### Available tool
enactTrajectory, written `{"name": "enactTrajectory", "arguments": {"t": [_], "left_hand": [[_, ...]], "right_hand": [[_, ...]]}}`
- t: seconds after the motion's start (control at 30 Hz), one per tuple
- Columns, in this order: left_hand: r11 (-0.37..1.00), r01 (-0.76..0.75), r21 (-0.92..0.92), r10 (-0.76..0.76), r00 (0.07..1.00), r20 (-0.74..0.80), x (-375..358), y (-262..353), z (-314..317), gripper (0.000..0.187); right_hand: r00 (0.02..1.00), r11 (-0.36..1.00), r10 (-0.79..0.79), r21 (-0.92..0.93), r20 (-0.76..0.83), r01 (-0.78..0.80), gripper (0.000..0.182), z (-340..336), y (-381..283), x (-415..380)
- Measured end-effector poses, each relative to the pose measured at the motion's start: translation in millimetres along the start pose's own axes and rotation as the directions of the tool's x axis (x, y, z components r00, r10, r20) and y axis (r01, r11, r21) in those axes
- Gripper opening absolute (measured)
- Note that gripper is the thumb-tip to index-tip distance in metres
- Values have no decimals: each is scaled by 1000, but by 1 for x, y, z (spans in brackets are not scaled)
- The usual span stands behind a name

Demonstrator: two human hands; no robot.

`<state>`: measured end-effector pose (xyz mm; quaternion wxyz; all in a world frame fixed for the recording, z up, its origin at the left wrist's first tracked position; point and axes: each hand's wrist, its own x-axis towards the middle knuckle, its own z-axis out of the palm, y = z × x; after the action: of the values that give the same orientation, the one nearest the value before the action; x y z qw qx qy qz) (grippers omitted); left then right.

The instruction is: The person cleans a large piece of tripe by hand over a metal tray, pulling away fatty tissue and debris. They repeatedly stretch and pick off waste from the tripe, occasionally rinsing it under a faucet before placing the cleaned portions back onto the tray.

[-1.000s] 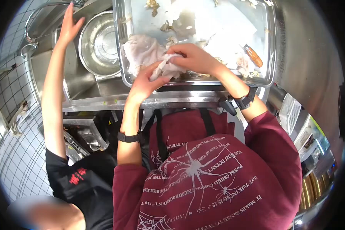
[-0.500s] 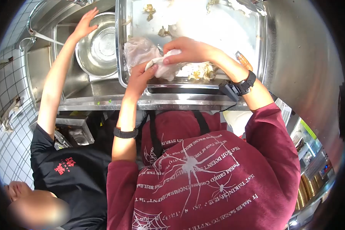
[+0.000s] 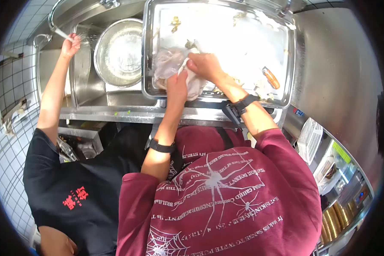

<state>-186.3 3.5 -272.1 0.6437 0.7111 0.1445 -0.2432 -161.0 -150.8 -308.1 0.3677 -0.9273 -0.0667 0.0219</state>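
A pale, soft, wet piece (image 3: 195, 85) that looks like meat or offal hangs over the near side of a metal tray (image 3: 147, 55). My left hand (image 3: 178, 86) is closed on its left edge, thumb up. My right hand (image 3: 205, 67) is closed round its upper part, fingers partly hidden. Beside my left hand a translucent whitish heap (image 3: 168, 62), a plastic bag or more of the same material, lies in the tray. Further right in the tray lies a brown-handled tool (image 3: 271, 78); its other end is lost in the glare.
Yellowish-brown scraps (image 3: 175, 23) are scattered in the tray. On the left, a round metal basin (image 3: 120, 55) stands in the sink (image 3: 89, 96). A co-worker's hand (image 3: 71, 45) is at a white tap nozzle (image 3: 64, 35), with water spraying beside it. The co-worker's black sleeve (image 3: 42, 141) is close by.
The co-worker's hand has gone from above the basin to the tap nozzle. My hands still grip the pale piece, whose held part has shifted. The whole view has moved slightly.
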Motion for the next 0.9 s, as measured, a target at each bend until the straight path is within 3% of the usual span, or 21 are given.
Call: {"name": "enactTrajectory", "arguments": {"t": [0.07, 0.1, 0.17, 0.2, 0.3, 0.37, 0.47, 0.53, 0.63, 0.7, 0.77, 0.83, 0.9], "left_hand": [[998, 39, -51, -36, 998, 50, -2, 0, -11, 34], [996, 62, -71, -57, 996, 71, -3, -2, -19, 36], [988, 113, -107, -102, 989, 107, -5, -3, -31, 39], [988, 119, -101, -108, 988, 110, -9, 2, -33, 39], [974, 200, -107, -178, 965, 192, -18, 23, -37, 32], [945, 214, -247, -156, 959, 236, -13, 27, -43, 33], [945, 244, -218, -180, 944, 276, -8, 27, -50, 41], [941, 261, -213, -198, 940, 279, -8, 40, -49, 42], [959, 262, -108, -225, 937, 268, -3, 66, -49, 34], [973, 224, 52, -229, 928, 296, 3, 78, -53, 36], [978, 189, 91, -208, 925, 318, 6, 92, -53, 37], [967, 206, 148, -243, 919, 310, 8, 99, -52, 38], [976, 155, 154, -197, 928, 317, 7, 100, -51, 37]], "right_hand": [[991, 1000, 6, -12, 131, -4, 24, -7, 4, 2], [992, 1000, 12, -16, 123, -10, 24, -17, 5, 1], [919, 866, -25, 467, 394, -177, 25, -53, 0, 2], [829, 858, -7, 430, 559, -282, 26, -70, 3, 5], [758, 828, -93, 473, 646, -301, 25, -96, -8, 2], [755, 835, -96, 466, 648, -294, 27, -102, -8, -1], [720, 896, -125, 390, 683, -214, 26, -100, -10, -3], [492, 930, -83, 245, 866, -275, 24, -113, -22, 4], [577, 947, -66, 234, 814, -221, 23, -136, -23, 16], [627, 910, -64, 303, 777, -283, 22, -147, -24, 20], [701, 839, -91, 434, 707, -328, 23, -149, -15, 25], [703, 815, -125, 477, 700, -330, 26, -151, -15, 22], [824, 708, -180, 652, 537, -271, 23, -147, -19, 20]]}}
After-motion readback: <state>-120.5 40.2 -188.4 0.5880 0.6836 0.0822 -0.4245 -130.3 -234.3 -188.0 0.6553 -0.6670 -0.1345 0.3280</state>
